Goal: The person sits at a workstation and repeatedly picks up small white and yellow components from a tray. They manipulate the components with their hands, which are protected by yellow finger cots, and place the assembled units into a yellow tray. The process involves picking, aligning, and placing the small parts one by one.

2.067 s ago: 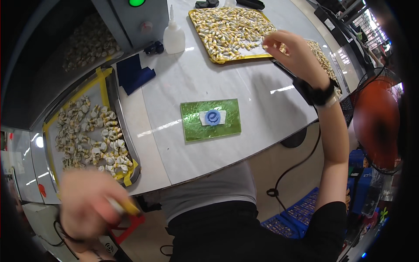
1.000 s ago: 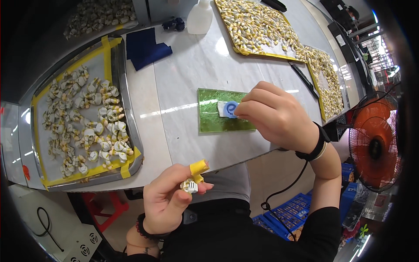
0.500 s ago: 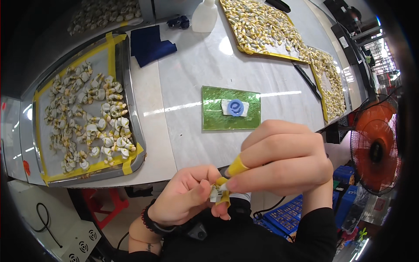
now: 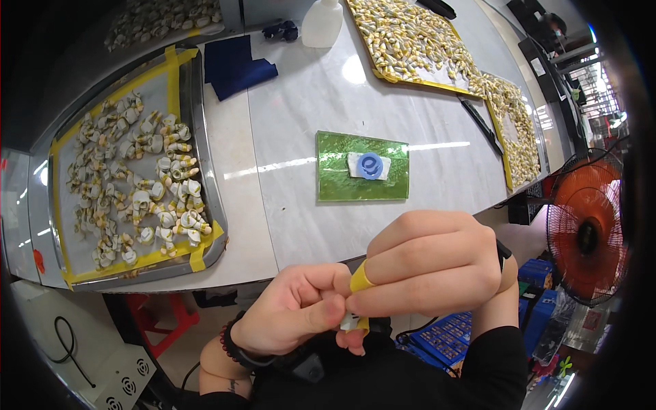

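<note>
Both my hands meet in front of me, below the table's near edge. My left hand [image 4: 290,311] is closed, pinching a small white piece [image 4: 350,321] with dark marks and some yellow on it, mostly covered by fingers. Against it press the bent fingers of my right hand [image 4: 437,260], one of them wrapped in a yellow finger band [image 4: 362,275]. A black rod-like end [image 4: 503,251] sticks out behind the right hand, seemingly a slim tool held in it; its tip is hidden. Beyond lies a green glassy slab [image 4: 333,186] carrying a white pad [image 4: 383,169] and a round blue piece [image 4: 370,166].
To the left, a yellow-taped metal tray [image 4: 199,116] holds many small white and yellow figures [image 4: 140,198]. Dark blue cloth [image 4: 229,65], a white bottle [image 4: 322,26] and a black pen-like tool [image 4: 482,126] lie farther back. Yellow-edged trays [image 4: 437,87] stand far right, near an orange fan [image 4: 586,232].
My right hand has shifted slightly left and down, closing over the small piece, which is now more hidden. The black end behind that hand shows more. My view has shifted a little.
</note>
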